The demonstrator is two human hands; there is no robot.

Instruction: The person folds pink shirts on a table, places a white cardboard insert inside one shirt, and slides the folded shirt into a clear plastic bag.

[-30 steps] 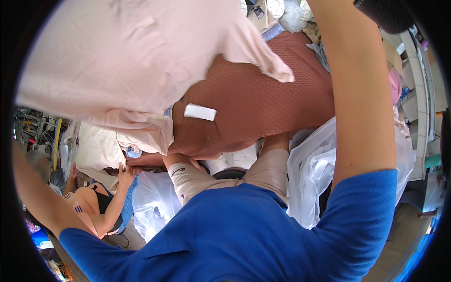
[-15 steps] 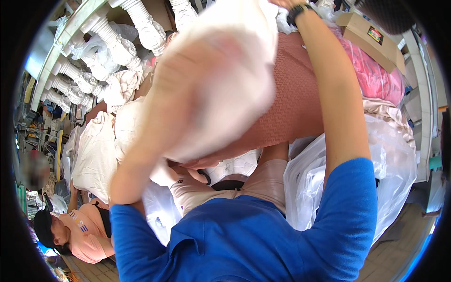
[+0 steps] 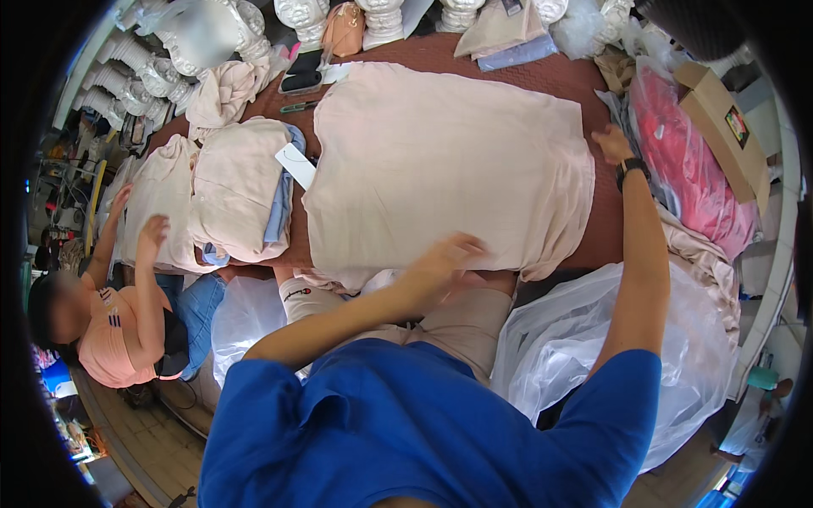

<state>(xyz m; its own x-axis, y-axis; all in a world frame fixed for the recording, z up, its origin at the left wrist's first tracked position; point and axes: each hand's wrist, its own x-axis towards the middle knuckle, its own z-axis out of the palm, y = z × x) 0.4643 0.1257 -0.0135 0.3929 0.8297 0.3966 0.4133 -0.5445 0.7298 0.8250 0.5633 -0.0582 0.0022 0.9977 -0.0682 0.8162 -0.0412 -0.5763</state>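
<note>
A pale pink garment (image 3: pixel 440 161), loosely spread with a few wrinkles, lies on the brown-covered table in front of me. Over its near edge is my left hand (image 3: pixel 453 254), blurred, with fingers stretched out and nothing visible in them. My right hand (image 3: pixel 613 146), a black watch (image 3: pixel 631 167) on its wrist, is just beyond the garment's right side, apart from the cloth. Its fingers are loosely bent and apart, with nothing seen in them. Beside the garment's left edge a white card (image 3: pixel 295 166) rests against a folded pale garment stack (image 3: pixel 239 190).
A co-worker (image 3: pixel 118 330) in a peach shirt handles another pale pile (image 3: pixel 161 207) at the left. White mannequin heads (image 3: pixel 301 19) line the far edge. At right are a red plastic-wrapped bundle (image 3: pixel 686 152), a cardboard box (image 3: pixel 727 127) and a clear plastic bag (image 3: pixel 593 339).
The pale garment, raised and blurred before, now lies spread on the table. My left hand has come down to its near edge; my right hand has lowered to its right side.
</note>
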